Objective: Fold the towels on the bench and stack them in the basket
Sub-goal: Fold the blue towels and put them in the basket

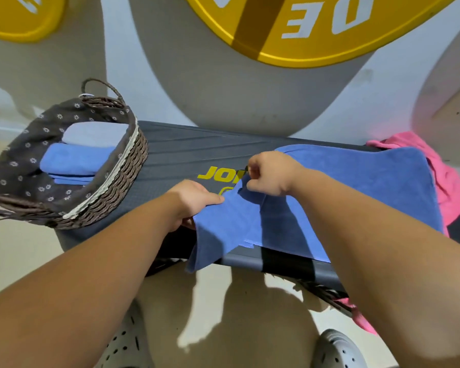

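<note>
Towels are partly done: three folded ones sit in the basket (96, 208) at the surface's (186, 150) left end. Both hands, left (194, 200) and right (270, 173), pinch the blue towel's (343, 187) left edge mid-fold, and a pink towel (446, 181) waits on the right

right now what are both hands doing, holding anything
Left hand: closed, pinching the near-left edge of the blue towel on the bench.
Right hand: closed, pinching a corner of the same blue towel.
</note>
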